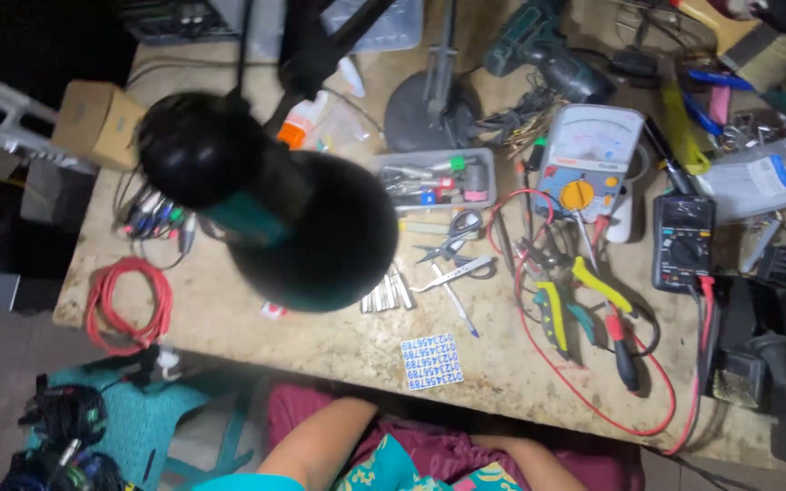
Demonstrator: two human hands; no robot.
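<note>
Both forearms are drawn back below the near edge of the worn, pale stone-topped table (320, 350). The hands themselves are hidden under that edge or out of the picture, so I cannot tell whether either is wide, narrow or holding anything.

Nearest the arms lies a small white sheet of blue printed stickers (431, 361), flat near the front edge. Just beyond it sit a row of short silver metal pieces (387, 293), a pair of steel scissors (455, 238) and steel tweezers (452, 273).

A big blurred black lamp head (311, 232) blocks the table's middle. Right of it stand a white analog meter with an orange dial (586, 159) and a black digital multimeter (683, 241), with red leads (593, 400) looping around yellow-handled pliers (552, 314). A coil of red cable (129, 305) lies at the left.

It looks like a pause, nothing in work; any reach would have to come up over the edge first.
</note>
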